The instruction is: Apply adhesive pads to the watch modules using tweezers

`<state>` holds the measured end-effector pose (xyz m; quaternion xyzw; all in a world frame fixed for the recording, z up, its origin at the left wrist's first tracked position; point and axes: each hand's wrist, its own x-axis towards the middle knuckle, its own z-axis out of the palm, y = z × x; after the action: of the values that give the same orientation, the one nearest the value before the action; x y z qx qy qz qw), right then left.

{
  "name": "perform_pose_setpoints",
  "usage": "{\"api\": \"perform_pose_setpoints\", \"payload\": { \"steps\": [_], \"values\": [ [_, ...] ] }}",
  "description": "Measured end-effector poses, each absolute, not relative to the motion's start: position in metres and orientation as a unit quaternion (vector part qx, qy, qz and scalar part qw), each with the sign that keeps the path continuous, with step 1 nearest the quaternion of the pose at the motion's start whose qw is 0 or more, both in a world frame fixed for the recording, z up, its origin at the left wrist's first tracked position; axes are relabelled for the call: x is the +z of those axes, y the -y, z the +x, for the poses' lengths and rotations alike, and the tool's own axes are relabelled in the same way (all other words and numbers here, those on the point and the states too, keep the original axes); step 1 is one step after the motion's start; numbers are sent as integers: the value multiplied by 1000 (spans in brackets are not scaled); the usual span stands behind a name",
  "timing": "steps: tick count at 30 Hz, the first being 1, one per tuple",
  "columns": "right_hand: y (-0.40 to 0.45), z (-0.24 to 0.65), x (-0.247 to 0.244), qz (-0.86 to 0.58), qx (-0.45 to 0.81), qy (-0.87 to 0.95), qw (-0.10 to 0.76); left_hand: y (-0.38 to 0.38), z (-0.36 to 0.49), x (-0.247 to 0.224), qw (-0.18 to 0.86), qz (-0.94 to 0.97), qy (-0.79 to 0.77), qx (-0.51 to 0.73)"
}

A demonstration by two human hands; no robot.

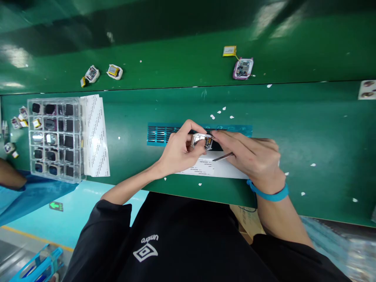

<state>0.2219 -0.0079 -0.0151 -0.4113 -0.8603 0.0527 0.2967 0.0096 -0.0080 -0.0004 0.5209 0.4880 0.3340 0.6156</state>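
My left hand [183, 147] grips a small white smartwatch case [202, 138] whose inside faces up, with its fingers and thumb around the edge. My right hand [252, 152] is closed around tweezers [223, 156], a dark metal tip of which sticks out below the fingers. Its fingertips meet the right edge of the case. Whether they also pinch a small part there cannot be made out. Beneath both hands lie a blue film sheet [155, 134] with dark strips and a white printed sheet [229, 169].
Left on the green bench [129, 133] stands a clear compartment tray [54, 139] of watch parts, beside white printed liner sheets [95, 135]. Farther back lie opened watch cases [243, 68] with batteries [229, 51]. White paper bits are scattered about. Another person's arm [11, 174] enters at left.
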Motion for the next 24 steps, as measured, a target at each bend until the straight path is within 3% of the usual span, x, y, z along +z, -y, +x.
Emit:
{"api": "perform_pose_setpoints", "payload": {
  "steps": [7,10,14,17,24],
  "values": [
    [12,211,-8,-374,-40,883,281,15,12,-1,500,623,-483,360],
    [13,210,-8,-383,-32,886,259,15,12,-1,457,653,-468,381],
    [14,206,-4,-374,10,880,294,12,9,-1,407,681,-450,410],
    [15,202,2,-407,90,845,335,11,8,2,400,689,-429,426],
    [9,196,6,-501,431,653,369,12,5,5,401,717,-403,404]
  ]
}}
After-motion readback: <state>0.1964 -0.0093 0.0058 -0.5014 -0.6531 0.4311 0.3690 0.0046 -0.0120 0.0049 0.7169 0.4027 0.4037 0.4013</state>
